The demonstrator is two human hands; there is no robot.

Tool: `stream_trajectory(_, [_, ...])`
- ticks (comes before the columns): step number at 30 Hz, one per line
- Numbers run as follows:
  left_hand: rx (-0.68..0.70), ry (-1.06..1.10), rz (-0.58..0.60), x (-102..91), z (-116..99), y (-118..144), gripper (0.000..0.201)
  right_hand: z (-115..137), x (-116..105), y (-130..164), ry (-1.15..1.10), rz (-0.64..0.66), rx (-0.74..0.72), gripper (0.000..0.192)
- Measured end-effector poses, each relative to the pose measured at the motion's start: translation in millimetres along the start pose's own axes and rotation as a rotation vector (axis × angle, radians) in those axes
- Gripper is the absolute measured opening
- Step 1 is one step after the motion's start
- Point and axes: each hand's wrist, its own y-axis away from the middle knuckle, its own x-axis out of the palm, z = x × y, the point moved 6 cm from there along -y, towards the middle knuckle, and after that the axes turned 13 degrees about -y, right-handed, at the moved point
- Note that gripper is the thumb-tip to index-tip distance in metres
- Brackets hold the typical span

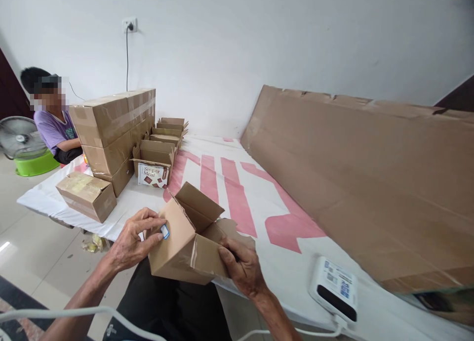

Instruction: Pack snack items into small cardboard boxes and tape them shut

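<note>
An open cardboard box (172,244) is tilted above my lap, at the edge of the cloth-covered table. Its top flaps stand up. My right hand (244,267) grips a flap at the box's right side, thumb on top. At the box's left face, my left hand (138,237) holds a small blue-edged white sticker (165,231) between thumb and forefinger. The sticker lies against the cardboard; whether it is stuck down I cannot tell. The inside of the box is mostly hidden.
Taped cartons (111,126) are stacked at the left, with a smaller closed carton (87,195) in front. Open boxes (153,155) stand beside them. A large cardboard sheet (355,183) leans at the right. A white cabled device (335,286) lies near it. A person (55,118) sits far left.
</note>
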Motion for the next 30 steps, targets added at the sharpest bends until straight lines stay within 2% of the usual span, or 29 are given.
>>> stream_trajectory(9, [0.021,-0.009,-0.026,-1.8,-3.1,0.3,0.02,-0.1,0.8,0.9,-0.005,0.004,-0.044,0.05])
stream_trajectory(18, [-0.02,-0.061,-0.013,-3.5,-7.2,-6.0,0.009,-0.7,1.0,0.4,-0.022,0.008,-0.005,0.051])
stream_trajectory(30, [-0.038,-0.101,-0.013,-3.1,-11.7,-7.6,0.013,0.7,1.3,0.6,0.009,0.004,-0.018,0.053])
